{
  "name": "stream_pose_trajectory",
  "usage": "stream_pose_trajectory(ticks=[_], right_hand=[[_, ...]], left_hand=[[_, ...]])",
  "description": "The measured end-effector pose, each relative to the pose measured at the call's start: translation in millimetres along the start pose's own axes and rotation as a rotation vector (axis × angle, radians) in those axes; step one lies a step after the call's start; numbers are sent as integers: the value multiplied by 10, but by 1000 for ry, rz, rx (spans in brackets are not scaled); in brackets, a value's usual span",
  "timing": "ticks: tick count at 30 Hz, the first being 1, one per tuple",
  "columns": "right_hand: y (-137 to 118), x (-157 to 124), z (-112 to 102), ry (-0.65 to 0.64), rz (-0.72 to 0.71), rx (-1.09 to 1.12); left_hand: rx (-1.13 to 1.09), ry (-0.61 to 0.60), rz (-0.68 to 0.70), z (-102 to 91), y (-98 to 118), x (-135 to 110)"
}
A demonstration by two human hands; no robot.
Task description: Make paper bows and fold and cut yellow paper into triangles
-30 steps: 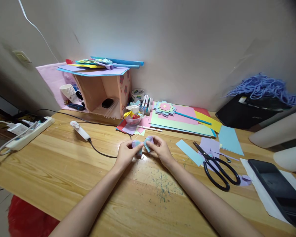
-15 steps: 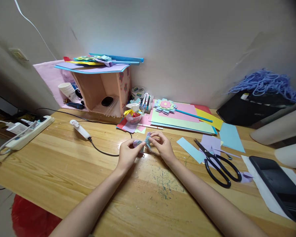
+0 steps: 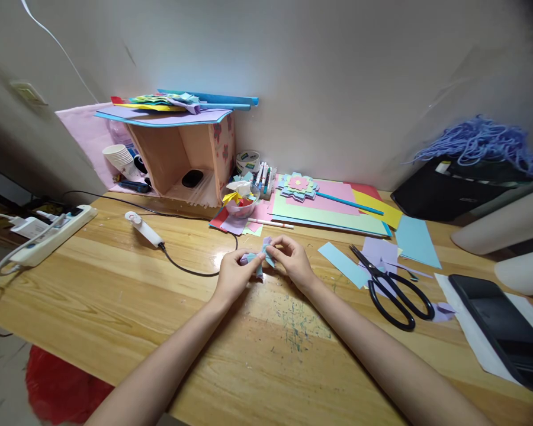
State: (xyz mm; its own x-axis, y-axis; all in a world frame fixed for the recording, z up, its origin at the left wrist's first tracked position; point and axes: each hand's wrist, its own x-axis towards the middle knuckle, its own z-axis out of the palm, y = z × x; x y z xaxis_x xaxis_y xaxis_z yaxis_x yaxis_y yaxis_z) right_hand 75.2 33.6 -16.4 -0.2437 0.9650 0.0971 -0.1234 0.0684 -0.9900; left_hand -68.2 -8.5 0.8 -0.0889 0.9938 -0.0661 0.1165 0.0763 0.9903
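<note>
- On my head feed: a small, creased lilac-and-pale-blue paper piece [image 3: 266, 248], flaps fanning out at several angles.
- I note it between both sets of fingertips, over the pale-brown wooden tabletop [image 3: 115, 290]; contact with the wood I cannot tell.
- Left hand [image 3: 234, 273]: narrow pinch on its left part.
- Right hand [image 3: 294, 261]: thumb and fingers nearly closed, gripping its right flap.

Folded paper [image 3: 259, 270]: small, purple and light blue, flaps splayed, pinched by left fingers [image 3: 254, 261], right fingers [image 3: 279, 254].
</note>
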Motion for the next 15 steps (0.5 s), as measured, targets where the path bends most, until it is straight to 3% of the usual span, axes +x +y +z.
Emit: stream_pose_trajectory(ticks=[15], right_hand=[[-10, -26, 29, -24, -33, -79]], left_hand=[[-60, 31, -20, 25, 54, -15]])
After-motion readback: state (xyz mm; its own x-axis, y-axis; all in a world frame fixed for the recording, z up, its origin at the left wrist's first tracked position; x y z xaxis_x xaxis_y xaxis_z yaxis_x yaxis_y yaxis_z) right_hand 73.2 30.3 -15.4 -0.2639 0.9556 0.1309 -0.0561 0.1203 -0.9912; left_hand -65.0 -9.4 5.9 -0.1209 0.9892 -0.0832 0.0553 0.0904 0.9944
